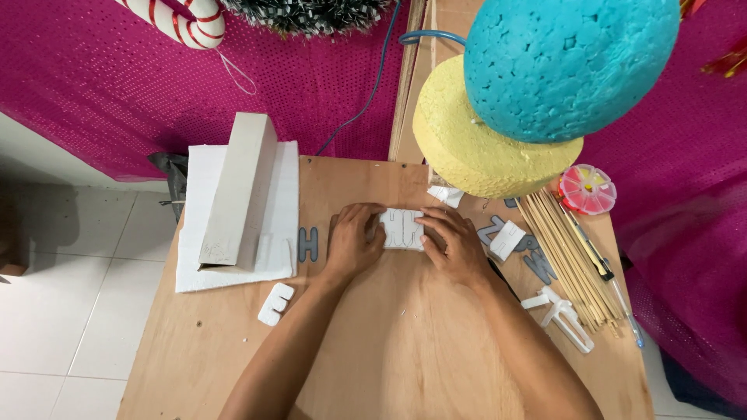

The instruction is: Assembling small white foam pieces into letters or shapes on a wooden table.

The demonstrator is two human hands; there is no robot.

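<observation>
A plywood bench [405, 350] with a smooth, pale-brown grain carries everything. Above its far edge hang a pebbled teal foam ball [568, 62] and, beneath it, a yellow foam dome [475, 148]. At the left lies a flat white foam sheet [194, 233] with a long grey cardboard box [241, 190] resting on it. A bundle of thin wooden skewers [572, 260] lies at the right. Both hands [354, 241] [459, 245] press on a small white foam block [402, 229] at the bench's middle, fingers clamped on its opposite ends. A grey letter cutout [308, 244] lies just left.
</observation>
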